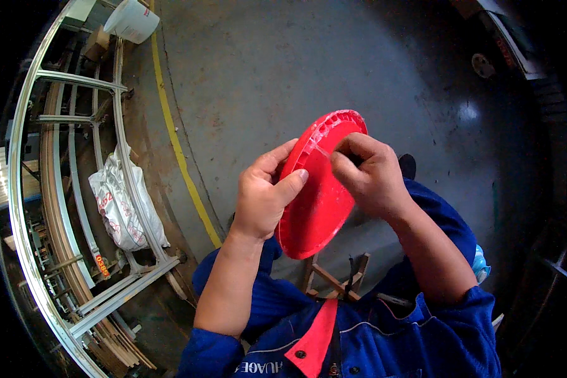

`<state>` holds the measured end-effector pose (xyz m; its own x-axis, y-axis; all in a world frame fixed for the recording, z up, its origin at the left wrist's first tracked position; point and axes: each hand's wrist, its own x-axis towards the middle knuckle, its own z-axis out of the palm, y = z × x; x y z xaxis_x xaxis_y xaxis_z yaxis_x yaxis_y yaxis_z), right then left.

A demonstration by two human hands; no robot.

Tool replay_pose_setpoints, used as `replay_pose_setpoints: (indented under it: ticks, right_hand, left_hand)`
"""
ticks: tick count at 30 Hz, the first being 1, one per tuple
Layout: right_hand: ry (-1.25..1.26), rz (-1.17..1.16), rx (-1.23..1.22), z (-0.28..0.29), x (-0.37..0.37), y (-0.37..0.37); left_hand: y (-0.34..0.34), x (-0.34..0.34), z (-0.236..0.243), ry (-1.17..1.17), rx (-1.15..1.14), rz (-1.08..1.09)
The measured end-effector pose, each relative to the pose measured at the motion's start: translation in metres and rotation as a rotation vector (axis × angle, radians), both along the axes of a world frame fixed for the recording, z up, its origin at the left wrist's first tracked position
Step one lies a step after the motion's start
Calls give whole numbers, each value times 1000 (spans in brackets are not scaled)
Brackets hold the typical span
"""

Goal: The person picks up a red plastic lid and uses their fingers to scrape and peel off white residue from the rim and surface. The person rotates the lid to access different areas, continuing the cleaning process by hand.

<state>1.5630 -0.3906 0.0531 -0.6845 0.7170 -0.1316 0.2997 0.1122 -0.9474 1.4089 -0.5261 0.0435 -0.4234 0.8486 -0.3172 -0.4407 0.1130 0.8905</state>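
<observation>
A red round plastic lid (312, 214) is held tilted in front of me, its ribbed rim marked with pale residue along the top. My left hand (264, 195) grips it by the left side, thumb pressed against the rim. Against the lid's upper right face, my right hand (372, 176) has its fingers curled in a pinch; a thin pale sliver shows by the fingertips, too small to name.
At left stands a metal frame rack (116, 88) with long strips, a white sack (123, 195) and a white bucket (132, 19). A yellow line (183, 164) runs along the grey floor. Wooden legs (327, 274) show between my knees. A dark machine edge is at upper right.
</observation>
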Motion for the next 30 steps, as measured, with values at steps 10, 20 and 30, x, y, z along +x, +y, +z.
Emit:
replay_pose_setpoints:
  ticks: [10,20,30]
  right_hand:
    - [197,-94,-191,-15,-11,-4]
    - [129,-118,-186,-9,-13,0]
    - [120,-196,-245,-7,-18,-1]
  left_hand:
    - [0,8,-6,320,-24,-13]
    - [0,9,-1,236,40,-62]
    - [3,21,-12,574,34,15]
